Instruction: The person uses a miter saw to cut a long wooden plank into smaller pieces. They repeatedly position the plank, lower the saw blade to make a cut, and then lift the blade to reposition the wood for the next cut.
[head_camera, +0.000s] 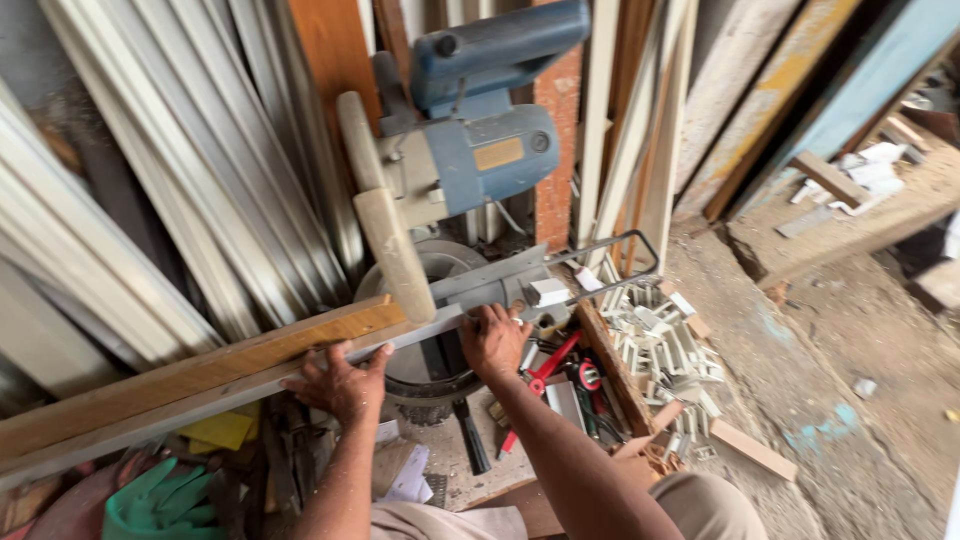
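While the left hand (340, 382) presses the pale strip (200, 405) flat against the wooden fence (190, 375), the right hand (493, 340) grips its end at the saw table's (500, 285) front edge, steadying it under the mitre saw (470, 150).

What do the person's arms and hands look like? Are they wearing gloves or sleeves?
No gloves and no sleeves show: the left hand and right hand are bare, and both forearms are uncovered. I see no watch, rings or bands. Light beige clothing shows at the bottom edge.

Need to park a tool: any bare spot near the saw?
Bare dusty floor right of the offcut pile. Crowded: the tools under the right hand, and the gloves and clutter below the left hand.
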